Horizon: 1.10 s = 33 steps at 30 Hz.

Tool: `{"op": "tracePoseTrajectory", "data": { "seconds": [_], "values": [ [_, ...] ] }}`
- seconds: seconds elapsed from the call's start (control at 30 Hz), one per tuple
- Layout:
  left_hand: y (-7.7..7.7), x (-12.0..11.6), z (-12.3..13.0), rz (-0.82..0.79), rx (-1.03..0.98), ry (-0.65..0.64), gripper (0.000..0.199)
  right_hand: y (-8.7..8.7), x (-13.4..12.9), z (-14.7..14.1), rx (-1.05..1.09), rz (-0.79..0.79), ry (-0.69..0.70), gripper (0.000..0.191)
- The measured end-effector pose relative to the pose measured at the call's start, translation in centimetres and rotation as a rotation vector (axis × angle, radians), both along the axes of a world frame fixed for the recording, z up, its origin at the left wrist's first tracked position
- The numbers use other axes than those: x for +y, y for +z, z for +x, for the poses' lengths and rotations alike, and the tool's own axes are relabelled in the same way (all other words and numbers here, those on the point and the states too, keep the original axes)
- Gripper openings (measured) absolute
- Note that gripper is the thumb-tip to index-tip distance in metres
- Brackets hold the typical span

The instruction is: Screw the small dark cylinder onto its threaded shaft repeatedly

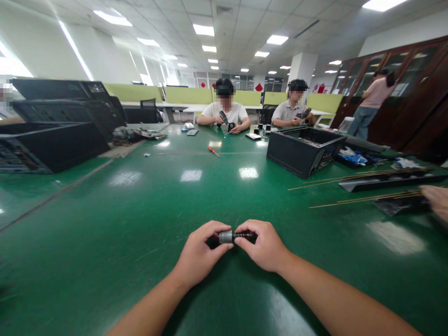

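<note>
Low over the near part of the green table (140, 205), my two hands meet in front of me. The fingers and thumb of my left hand (199, 254) are closed around a small silver metal cylinder (226, 236) that looks like a motor can. A dark ribbed shaft (243, 235) with light bands lies in line with the cylinder's right end. My right hand (264, 245) pinches this shaft between thumb and fingers. Whether the two parts are joined cannot be made out.
An orange screwdriver (213, 150) lies farther out. Black computer cases stand at left (66, 147) and right (303, 151). Thin brass-coloured rods (336, 178) and a co-worker's hand (436, 200) are at right. Two people (224, 112) (294, 105) sit opposite with power drills.
</note>
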<state>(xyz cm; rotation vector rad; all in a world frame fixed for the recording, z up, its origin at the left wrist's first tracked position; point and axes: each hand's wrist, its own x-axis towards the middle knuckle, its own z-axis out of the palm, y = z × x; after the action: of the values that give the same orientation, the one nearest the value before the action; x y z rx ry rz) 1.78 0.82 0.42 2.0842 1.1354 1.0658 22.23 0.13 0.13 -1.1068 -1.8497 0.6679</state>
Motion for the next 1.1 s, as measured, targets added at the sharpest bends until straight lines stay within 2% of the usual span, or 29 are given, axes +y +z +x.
{"op": "tracePoseTrajectory", "data": {
  "seconds": [0.57, 1.1],
  "values": [
    [0.29, -0.20, -0.05, 0.004, 0.012, 0.009, 0.023, 0.05, -0.02, 0.10, -0.013, 0.005, 0.010, 0.007],
    [0.40, -0.35, 0.03, 0.014, 0.015, 0.032, 0.023, 0.03, -0.14, 0.03, 0.000, -0.060, -0.004, 0.009]
  ]
}}
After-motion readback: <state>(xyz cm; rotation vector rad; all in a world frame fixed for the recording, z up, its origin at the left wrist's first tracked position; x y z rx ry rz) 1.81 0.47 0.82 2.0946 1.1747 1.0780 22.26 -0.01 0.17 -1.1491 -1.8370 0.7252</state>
